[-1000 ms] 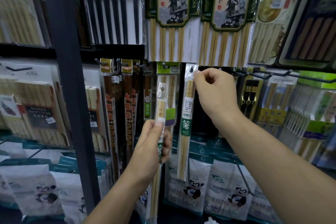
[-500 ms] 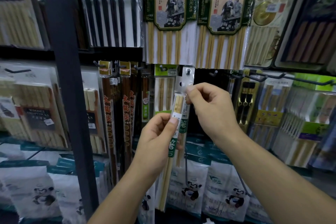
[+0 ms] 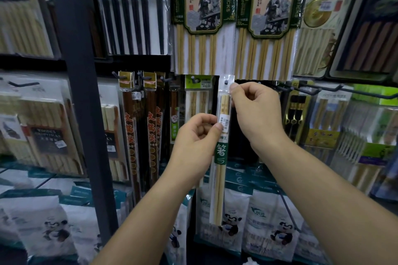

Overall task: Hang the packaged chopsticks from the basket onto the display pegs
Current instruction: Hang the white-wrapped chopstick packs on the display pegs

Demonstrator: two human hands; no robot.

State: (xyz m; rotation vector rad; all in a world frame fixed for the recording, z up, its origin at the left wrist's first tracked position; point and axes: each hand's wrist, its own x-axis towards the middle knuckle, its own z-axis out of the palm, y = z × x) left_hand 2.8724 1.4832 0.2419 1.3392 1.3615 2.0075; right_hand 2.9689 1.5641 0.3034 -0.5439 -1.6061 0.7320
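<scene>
The right hand [image 3: 256, 114] pinches the top edge of the chopstick pack [image 3: 221, 157] just beside the peg [image 3: 225, 82], whose dark tip shows through the pack's hole. The left hand [image 3: 193, 142] pinches the pack at its label, below the peg. The pack hangs upright.

Two bare hands and two bare forearms are all that shows of the person. The left hand [image 3: 193, 137], left of the pack [image 3: 221, 157], has a short, trimmed thumbnail [image 3: 219, 126] with a rounded tip. The right hand [image 3: 256, 114], right of the pack, also shows a short nail [image 3: 233, 86], and creased knuckles. The left forearm [image 3: 148, 213], below and left of the pack, is smooth and bare along its whole visible length. The right forearm [image 3: 323, 191], below and right of the pack, is likewise bare and looks broader.
</scene>
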